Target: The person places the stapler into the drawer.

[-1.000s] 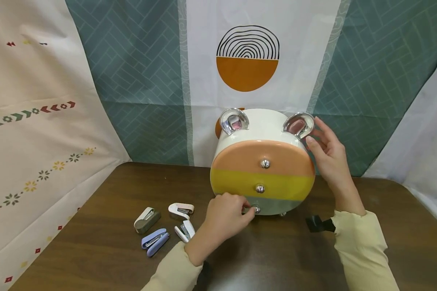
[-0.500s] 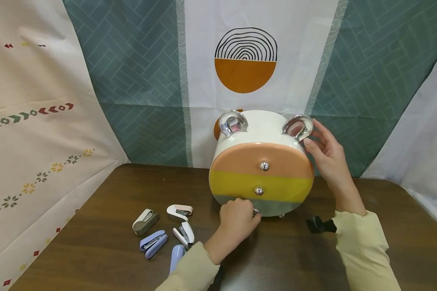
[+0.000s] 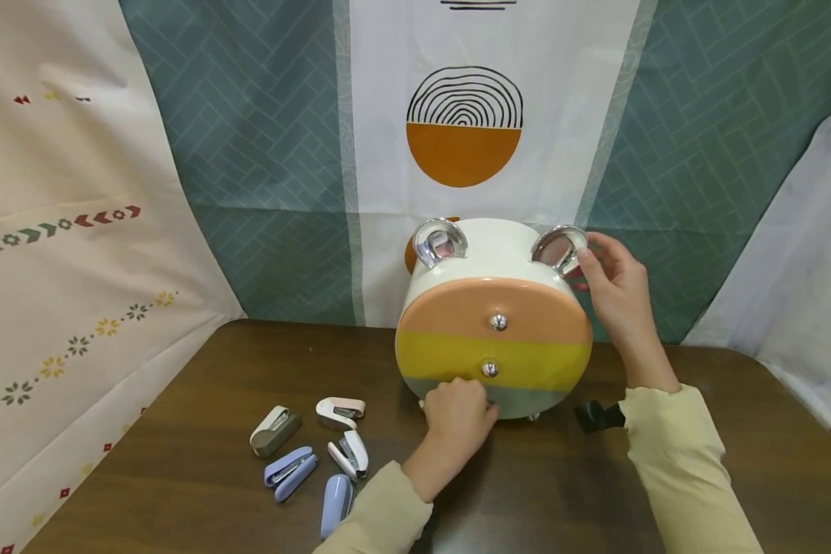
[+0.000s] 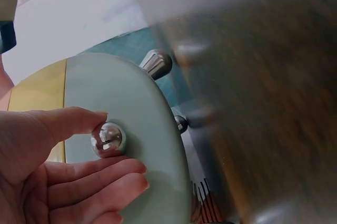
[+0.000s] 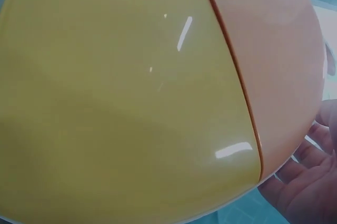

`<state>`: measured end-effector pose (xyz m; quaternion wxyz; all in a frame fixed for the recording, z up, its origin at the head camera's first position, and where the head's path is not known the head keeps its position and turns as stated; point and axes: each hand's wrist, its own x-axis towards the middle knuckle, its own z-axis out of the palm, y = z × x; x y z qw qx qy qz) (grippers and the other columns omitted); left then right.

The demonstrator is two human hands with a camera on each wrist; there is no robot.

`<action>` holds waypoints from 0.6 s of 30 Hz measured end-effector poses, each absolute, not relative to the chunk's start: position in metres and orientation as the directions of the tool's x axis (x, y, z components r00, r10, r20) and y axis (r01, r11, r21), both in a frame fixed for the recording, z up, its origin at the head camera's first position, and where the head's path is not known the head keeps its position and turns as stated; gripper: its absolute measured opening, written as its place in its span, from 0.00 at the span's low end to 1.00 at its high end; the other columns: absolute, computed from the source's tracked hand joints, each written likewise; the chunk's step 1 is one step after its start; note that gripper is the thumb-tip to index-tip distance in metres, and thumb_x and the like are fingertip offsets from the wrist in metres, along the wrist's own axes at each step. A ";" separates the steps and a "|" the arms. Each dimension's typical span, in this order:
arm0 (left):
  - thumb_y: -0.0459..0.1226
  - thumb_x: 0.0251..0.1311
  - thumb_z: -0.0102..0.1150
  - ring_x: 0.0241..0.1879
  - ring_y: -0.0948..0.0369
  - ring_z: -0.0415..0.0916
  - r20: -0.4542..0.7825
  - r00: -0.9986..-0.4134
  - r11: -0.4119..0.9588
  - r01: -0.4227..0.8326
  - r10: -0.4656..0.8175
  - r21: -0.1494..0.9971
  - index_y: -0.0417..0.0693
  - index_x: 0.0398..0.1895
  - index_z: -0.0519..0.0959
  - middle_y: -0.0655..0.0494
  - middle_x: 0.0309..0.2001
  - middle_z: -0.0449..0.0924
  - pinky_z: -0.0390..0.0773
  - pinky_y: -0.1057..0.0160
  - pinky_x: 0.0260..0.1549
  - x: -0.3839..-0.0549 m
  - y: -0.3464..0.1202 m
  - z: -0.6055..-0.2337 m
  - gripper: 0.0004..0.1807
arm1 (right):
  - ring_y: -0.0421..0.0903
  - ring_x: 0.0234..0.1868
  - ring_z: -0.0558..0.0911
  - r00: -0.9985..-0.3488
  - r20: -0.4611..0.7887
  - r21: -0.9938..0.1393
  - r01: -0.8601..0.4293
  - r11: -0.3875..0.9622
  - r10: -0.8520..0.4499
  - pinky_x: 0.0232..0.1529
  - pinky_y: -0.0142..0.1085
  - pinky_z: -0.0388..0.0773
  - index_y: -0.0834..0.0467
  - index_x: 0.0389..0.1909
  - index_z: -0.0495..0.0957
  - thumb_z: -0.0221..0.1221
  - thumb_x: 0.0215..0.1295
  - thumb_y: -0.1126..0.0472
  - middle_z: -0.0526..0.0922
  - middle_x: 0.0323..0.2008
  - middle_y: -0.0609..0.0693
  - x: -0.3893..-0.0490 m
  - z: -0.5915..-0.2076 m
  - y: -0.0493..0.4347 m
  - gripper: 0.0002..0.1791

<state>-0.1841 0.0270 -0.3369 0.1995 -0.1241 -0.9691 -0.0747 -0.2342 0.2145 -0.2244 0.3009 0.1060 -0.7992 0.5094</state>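
Observation:
A small round drawer cabinet [image 3: 443, 304] with orange, yellow and green drawer fronts stands on the table, two shiny silver ears on top. My left hand [image 3: 457, 415] is at the bottom green drawer [image 4: 118, 89] and pinches its silver knob [image 4: 109, 138] between thumb and fingers. That knob is hidden behind the hand in the head view. On the cabinet's right side, my right hand [image 3: 619, 288] holds the right ear [image 3: 554, 250], thumb across its front. In the right wrist view, the yellow drawer front [image 5: 121, 92] fills much of the frame. All the drawers look closed.
Several small staplers lie to the left: a white-and-olive stapler [image 3: 275, 432], a pink-and-white stapler [image 3: 335, 414], a white stapler [image 3: 352, 455] and a blue one [image 3: 335, 504] by the left sleeve. A patterned curtain [image 3: 284, 261] hangs behind the dark wooden table [image 3: 201, 462].
My left hand has shifted slightly right and closed over the bottom knob. The right thumb has moved onto the ear's front. A blue stapler has come out from behind the left sleeve.

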 end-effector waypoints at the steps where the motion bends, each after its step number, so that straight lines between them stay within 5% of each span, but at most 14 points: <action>1: 0.53 0.46 0.63 0.09 0.62 0.64 0.405 -0.890 0.959 0.266 0.207 0.095 0.55 0.01 0.60 0.62 0.08 0.59 0.58 0.62 0.05 -0.185 0.027 -0.337 0.28 | 0.29 0.28 0.77 -0.793 0.592 -0.743 -0.468 0.478 0.144 0.30 0.22 0.74 0.63 0.57 0.69 0.48 0.67 0.57 0.75 0.29 0.33 -0.236 -0.224 0.214 0.21; 7: 0.58 0.43 0.64 0.08 0.64 0.60 0.400 -0.898 0.963 0.246 0.182 0.113 0.56 0.01 0.60 0.63 0.07 0.54 0.53 0.65 0.04 -0.186 0.026 -0.339 0.30 | 0.27 0.23 0.76 -0.778 0.602 -0.722 -0.431 0.541 0.182 0.28 0.20 0.72 0.63 0.54 0.73 0.49 0.67 0.54 0.74 0.27 0.30 -0.242 -0.218 0.214 0.21; 14: 0.56 0.43 0.64 0.08 0.64 0.57 0.394 -0.898 0.951 0.270 0.193 0.150 0.56 0.00 0.59 0.64 0.06 0.50 0.53 0.65 0.03 -0.189 0.023 -0.341 0.30 | 0.32 0.31 0.74 -0.777 0.600 -0.735 -0.441 0.515 0.191 0.29 0.20 0.72 0.54 0.55 0.74 0.50 0.66 0.51 0.80 0.48 0.52 -0.244 -0.213 0.212 0.21; 18: 0.53 0.41 0.66 0.08 0.64 0.57 0.416 -0.890 0.941 0.283 0.186 0.185 0.55 0.00 0.57 0.65 0.06 0.49 0.52 0.65 0.03 -0.190 0.021 -0.342 0.30 | 0.33 0.29 0.74 -0.770 0.598 -0.754 -0.447 0.482 0.221 0.27 0.20 0.72 0.56 0.52 0.77 0.52 0.64 0.51 0.82 0.41 0.40 -0.245 -0.214 0.211 0.20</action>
